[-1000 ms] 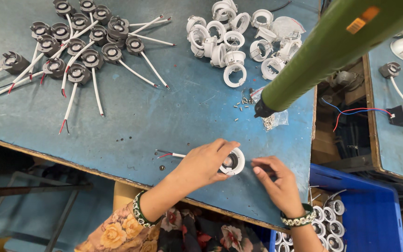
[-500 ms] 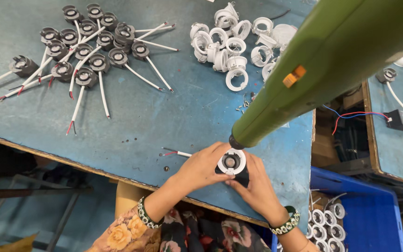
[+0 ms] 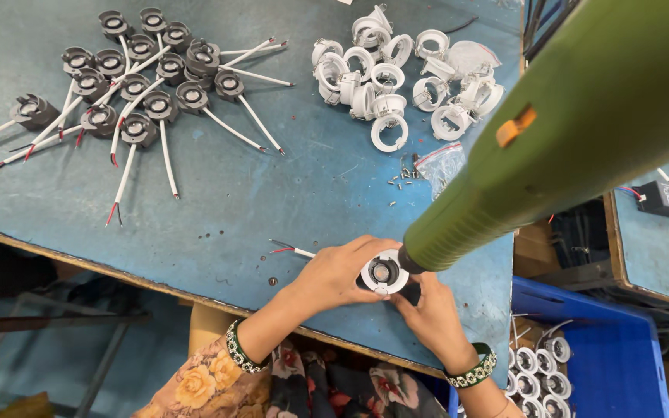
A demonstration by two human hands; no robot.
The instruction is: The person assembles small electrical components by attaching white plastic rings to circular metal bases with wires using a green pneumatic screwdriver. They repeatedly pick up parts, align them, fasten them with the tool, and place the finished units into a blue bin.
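Both hands [image 3: 385, 298] grip white ring fixture [image 3: 385, 272]; green screwdriver [image 3: 551, 147] touching.

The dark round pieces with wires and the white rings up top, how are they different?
The dark round pieces are grey-black, and each has a white wire tail with red at the tip; the white rings are white and show no wires. The dark round pieces lie spread at the table's far left, wires fanning out; the white rings are heaped together further right. Both are small, round, and have a hole in the middle.

On the desk [image 3: 218, 201], wired lamp units [image 3: 129, 77] lie far left, ring housings [image 3: 404, 73] far right, screws [image 3: 404, 179] just before the housings.
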